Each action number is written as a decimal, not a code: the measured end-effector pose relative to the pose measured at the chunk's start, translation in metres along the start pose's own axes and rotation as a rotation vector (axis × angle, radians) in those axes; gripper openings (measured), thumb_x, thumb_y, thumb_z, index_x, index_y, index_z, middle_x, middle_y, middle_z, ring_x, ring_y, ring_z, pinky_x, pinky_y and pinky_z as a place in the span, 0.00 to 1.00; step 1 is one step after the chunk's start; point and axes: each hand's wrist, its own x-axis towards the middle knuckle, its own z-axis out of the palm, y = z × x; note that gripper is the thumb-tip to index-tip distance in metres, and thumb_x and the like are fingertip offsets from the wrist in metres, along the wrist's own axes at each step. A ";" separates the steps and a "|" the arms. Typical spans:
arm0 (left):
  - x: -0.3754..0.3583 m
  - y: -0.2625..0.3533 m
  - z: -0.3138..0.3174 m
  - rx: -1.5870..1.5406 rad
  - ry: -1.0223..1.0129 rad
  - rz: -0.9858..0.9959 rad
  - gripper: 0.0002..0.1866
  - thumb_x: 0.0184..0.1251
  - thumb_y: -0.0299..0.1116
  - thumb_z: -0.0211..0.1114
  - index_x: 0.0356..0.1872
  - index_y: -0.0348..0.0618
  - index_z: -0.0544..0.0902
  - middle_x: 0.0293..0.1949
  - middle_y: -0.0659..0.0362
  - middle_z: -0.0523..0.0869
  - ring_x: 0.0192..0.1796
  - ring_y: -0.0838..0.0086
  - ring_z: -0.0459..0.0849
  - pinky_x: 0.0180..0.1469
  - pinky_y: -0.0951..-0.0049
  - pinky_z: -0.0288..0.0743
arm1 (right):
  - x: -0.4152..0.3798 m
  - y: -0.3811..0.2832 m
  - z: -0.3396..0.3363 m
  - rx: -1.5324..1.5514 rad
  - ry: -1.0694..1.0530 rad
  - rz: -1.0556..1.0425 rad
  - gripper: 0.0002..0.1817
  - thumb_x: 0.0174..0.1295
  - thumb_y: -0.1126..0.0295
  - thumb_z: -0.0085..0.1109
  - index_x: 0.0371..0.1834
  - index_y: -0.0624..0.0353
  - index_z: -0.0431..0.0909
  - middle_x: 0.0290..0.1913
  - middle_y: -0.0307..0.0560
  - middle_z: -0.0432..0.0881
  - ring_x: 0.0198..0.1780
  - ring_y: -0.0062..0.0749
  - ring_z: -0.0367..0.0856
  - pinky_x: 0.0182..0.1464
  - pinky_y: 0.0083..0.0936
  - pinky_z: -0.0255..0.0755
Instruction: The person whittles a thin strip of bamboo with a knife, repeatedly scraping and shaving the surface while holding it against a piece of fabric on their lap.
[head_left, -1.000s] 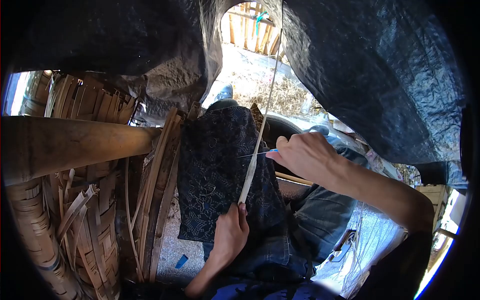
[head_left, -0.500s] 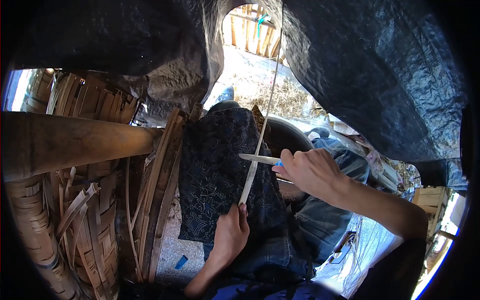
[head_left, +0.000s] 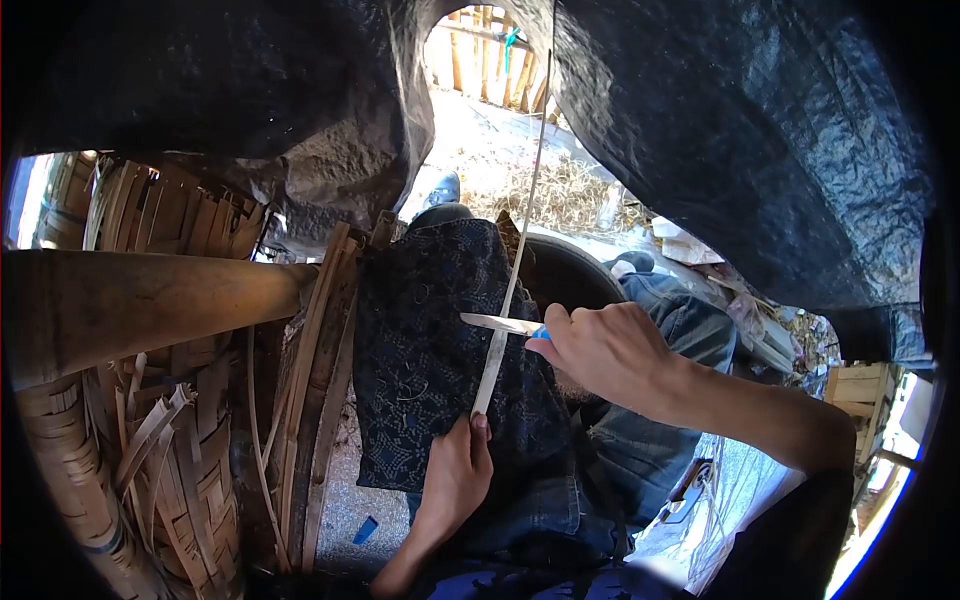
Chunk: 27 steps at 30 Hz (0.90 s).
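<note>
Knife hand: right hand (head_left: 612,360) was clenched round the handle, knife (head_left: 495,322) pointing left across the strip (head_left: 487,385).
Strip hand: left hand (head_left: 458,475) pinched the strip's near end, thumb on top.
Strip: ran from that pinch, past the blade, towards the far side.
Cloth: dark, patterned cloth (head_left: 405,330) lay over the lap beneath both.
Blade angle: a shallow, even one with light pressure probably suited so thin a strip; a steep one risked biting in.
Thumb: best held well clear of the edge, the strip straight and taut.
Farther out: pole (head_left: 150,305) at left, blue scrap (head_left: 366,530) near left.
Hard to make out: whether the edge touched the strip; most of the handle, hidden by fingers; the strip's far end, lost against the sheet (head_left: 700,130).
</note>
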 end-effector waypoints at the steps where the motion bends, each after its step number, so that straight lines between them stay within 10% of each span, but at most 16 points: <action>1: 0.000 0.000 0.000 0.000 -0.001 -0.010 0.16 0.74 0.33 0.47 0.27 0.33 0.73 0.15 0.40 0.74 0.21 0.45 0.78 0.21 0.56 0.65 | -0.001 0.000 0.002 0.002 0.000 0.007 0.21 0.70 0.54 0.47 0.26 0.60 0.72 0.11 0.38 0.74 0.13 0.26 0.76 0.15 0.26 0.72; 9: -0.004 -0.002 0.004 0.043 -0.002 -0.014 0.17 0.75 0.33 0.47 0.26 0.33 0.72 0.16 0.40 0.73 0.19 0.46 0.76 0.20 0.57 0.63 | 0.028 0.045 0.006 -0.079 0.044 0.186 0.21 0.70 0.54 0.47 0.29 0.64 0.73 0.09 0.42 0.72 0.13 0.32 0.77 0.15 0.30 0.72; 12: -0.001 -0.009 -0.005 -0.054 0.004 0.066 0.18 0.76 0.36 0.45 0.26 0.38 0.72 0.13 0.50 0.71 0.13 0.62 0.71 0.18 0.67 0.60 | 0.030 0.047 -0.002 0.126 -0.019 0.266 0.20 0.71 0.57 0.46 0.31 0.66 0.73 0.10 0.46 0.73 0.14 0.38 0.77 0.16 0.33 0.71; 14: 0.003 -0.009 -0.026 -0.700 -0.321 -0.440 0.18 0.78 0.41 0.42 0.27 0.46 0.69 0.15 0.66 0.63 0.15 0.83 0.57 0.18 0.78 0.52 | 0.020 0.031 -0.004 0.287 0.171 0.159 0.18 0.71 0.60 0.45 0.29 0.63 0.72 0.11 0.46 0.72 0.12 0.36 0.74 0.14 0.32 0.66; 27: -0.008 -0.025 -0.032 -0.679 -0.324 -0.436 0.18 0.78 0.47 0.40 0.30 0.49 0.69 0.17 0.71 0.60 0.15 0.87 0.55 0.17 0.81 0.49 | 0.007 -0.020 0.057 0.265 0.129 0.001 0.20 0.68 0.56 0.50 0.25 0.61 0.72 0.11 0.46 0.74 0.14 0.37 0.79 0.15 0.30 0.73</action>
